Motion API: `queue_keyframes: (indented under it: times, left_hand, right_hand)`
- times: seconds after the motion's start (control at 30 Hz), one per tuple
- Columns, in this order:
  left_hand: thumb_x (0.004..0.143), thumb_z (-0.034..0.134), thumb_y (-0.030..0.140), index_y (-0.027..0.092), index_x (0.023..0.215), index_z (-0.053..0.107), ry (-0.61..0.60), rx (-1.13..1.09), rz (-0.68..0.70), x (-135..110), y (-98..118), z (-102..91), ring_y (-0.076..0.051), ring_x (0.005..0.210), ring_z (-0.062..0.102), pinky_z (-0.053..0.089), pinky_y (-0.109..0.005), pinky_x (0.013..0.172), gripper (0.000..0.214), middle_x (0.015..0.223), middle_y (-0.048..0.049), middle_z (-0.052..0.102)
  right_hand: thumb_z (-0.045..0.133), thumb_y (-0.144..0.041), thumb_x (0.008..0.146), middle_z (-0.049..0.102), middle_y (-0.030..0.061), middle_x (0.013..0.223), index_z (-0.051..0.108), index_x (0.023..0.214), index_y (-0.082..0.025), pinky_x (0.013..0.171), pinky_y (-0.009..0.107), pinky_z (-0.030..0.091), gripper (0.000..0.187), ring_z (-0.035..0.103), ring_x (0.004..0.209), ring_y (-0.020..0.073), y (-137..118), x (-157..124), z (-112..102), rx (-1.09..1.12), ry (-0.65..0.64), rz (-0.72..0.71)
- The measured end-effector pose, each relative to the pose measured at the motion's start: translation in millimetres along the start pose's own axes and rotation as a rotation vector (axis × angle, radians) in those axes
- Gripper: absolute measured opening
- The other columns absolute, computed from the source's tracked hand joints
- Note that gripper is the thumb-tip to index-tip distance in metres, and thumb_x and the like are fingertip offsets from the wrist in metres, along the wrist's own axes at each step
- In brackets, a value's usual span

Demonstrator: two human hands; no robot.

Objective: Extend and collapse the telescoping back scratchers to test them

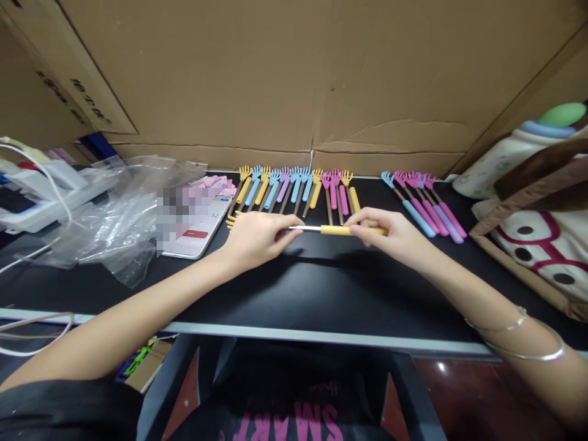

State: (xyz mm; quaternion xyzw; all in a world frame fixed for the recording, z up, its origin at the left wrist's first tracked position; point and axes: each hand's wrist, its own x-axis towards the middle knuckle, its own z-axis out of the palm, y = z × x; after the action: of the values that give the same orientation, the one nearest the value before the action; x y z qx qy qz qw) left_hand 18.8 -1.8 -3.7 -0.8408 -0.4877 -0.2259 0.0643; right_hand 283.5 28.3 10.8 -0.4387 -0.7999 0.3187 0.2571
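A yellow back scratcher (334,230) lies level between my hands, above the front of the black desk. My left hand (260,239) is closed around its metal rod, and the yellow claw pokes out to the left behind the fingers. At the other end my right hand (383,231) pinches the yellow handle. Just behind my hands, a row of back scratchers (294,187) in yellow, blue, purple and pink leans toward the cardboard. Several finished-looking blue, pink and purple back scratchers (432,208) lie side by side to the right, handles toward me.
To the left are a phone (197,229), a crumpled clear plastic bag (124,208) and a white power strip (50,193) with cables. A patterned bag (542,245) and a bottle (500,156) stand at the right. Cardboard (285,73) walls the back.
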Motion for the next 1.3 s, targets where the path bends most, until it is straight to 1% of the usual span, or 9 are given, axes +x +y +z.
queue_keyframes:
  times: [0.07,0.17,0.33,0.57,0.7,0.87,1.0,1.13,1.3]
  left_hand:
    - [0.093,0.044,0.045,0.031,0.104,0.067,-0.038,0.010,-0.033,1.5,-4.4,-2.4,-0.015,0.069,0.065,0.028,-0.024,0.052,0.029,0.078,0.0039,0.072]
    - [0.093,0.044,0.045,0.031,0.104,0.068,-0.074,0.026,-0.035,3.8,-8.8,-6.4,-0.015,0.069,0.065,0.028,-0.023,0.053,0.029,0.077,0.0036,0.072]
    - [0.091,0.047,0.044,0.030,0.103,0.070,-0.029,0.045,-0.018,4.1,-10.3,-5.9,-0.015,0.066,0.064,0.030,-0.024,0.053,0.029,0.074,0.0020,0.071]
    - [0.090,0.051,0.042,0.029,0.098,0.071,0.050,0.017,-0.001,-0.3,-8.7,3.3,-0.014,0.067,0.065,0.034,-0.024,0.054,0.026,0.078,0.0024,0.073]
    - [0.090,0.051,0.040,0.029,0.098,0.071,0.130,0.066,0.084,-1.8,-8.1,4.3,-0.014,0.067,0.065,0.034,-0.025,0.052,0.024,0.077,0.0020,0.072]
    - [0.090,0.052,0.038,0.029,0.096,0.072,0.202,0.127,0.154,-3.4,-6.9,6.7,-0.014,0.064,0.064,0.031,-0.025,0.050,0.023,0.072,0.0011,0.070]
    - [0.090,0.052,0.038,0.029,0.094,0.071,0.225,0.148,0.153,-3.7,-4.8,9.7,-0.013,0.062,0.063,0.030,-0.025,0.049,0.022,0.070,0.0014,0.069]
    - [0.090,0.051,0.038,0.028,0.095,0.070,0.175,0.120,0.117,-2.8,-2.5,10.4,-0.013,0.066,0.064,0.032,-0.025,0.050,0.022,0.073,0.0022,0.070]
    - [0.091,0.047,0.042,0.029,0.098,0.068,0.080,0.112,0.062,-1.6,-1.3,5.0,-0.014,0.065,0.064,0.029,-0.024,0.050,0.025,0.074,0.0024,0.070]
  right_hand:
    - [0.056,-0.048,0.082,0.049,-0.0021,0.058,0.062,0.090,-0.016,0.054,0.023,0.031,0.034,0.042,0.054,0.0088,1.0,0.4,-1.5,-0.051,0.049,-0.040]
    - [0.053,-0.045,0.084,0.049,-0.0021,0.062,0.061,0.093,-0.016,0.055,0.023,0.032,0.031,0.040,0.056,0.0082,2.9,0.9,-0.4,-0.074,0.044,-0.099]
    - [0.050,-0.044,0.086,0.050,-0.0006,0.069,0.061,0.093,-0.016,0.053,0.023,0.029,0.030,0.037,0.057,0.0076,5.9,2.5,4.2,-0.078,0.049,-0.147]
    - [0.055,-0.051,0.082,0.042,-0.0034,0.059,0.060,0.089,-0.015,0.048,0.023,0.023,0.036,0.033,0.052,0.0070,3.8,1.8,3.8,0.087,-0.016,0.009]
    - [0.053,-0.055,0.082,0.034,-0.0072,0.051,0.055,0.083,-0.016,0.045,0.023,0.018,0.039,0.027,0.046,0.0053,2.8,-0.3,5.9,0.254,-0.116,0.101]
    - [0.052,-0.056,0.083,0.028,-0.0097,0.045,0.045,0.076,-0.019,0.043,0.023,0.011,0.039,0.019,0.042,0.0044,4.9,-1.4,9.0,0.416,-0.231,0.189]
    - [0.055,-0.057,0.081,0.025,-0.0105,0.045,0.041,0.075,-0.020,0.042,0.023,0.008,0.040,0.016,0.042,0.0042,7.4,-0.6,10.8,0.487,-0.254,0.241]
    - [0.052,-0.057,0.082,0.026,-0.0097,0.047,0.045,0.076,-0.019,0.042,0.022,0.012,0.039,0.019,0.043,0.0042,7.3,1.1,10.4,0.384,-0.177,0.197]
    - [0.055,-0.053,0.080,0.042,-0.0042,0.055,0.057,0.079,-0.017,0.048,0.022,0.025,0.036,0.034,0.049,0.0066,2.0,-0.3,9.4,-0.019,0.024,-0.005]
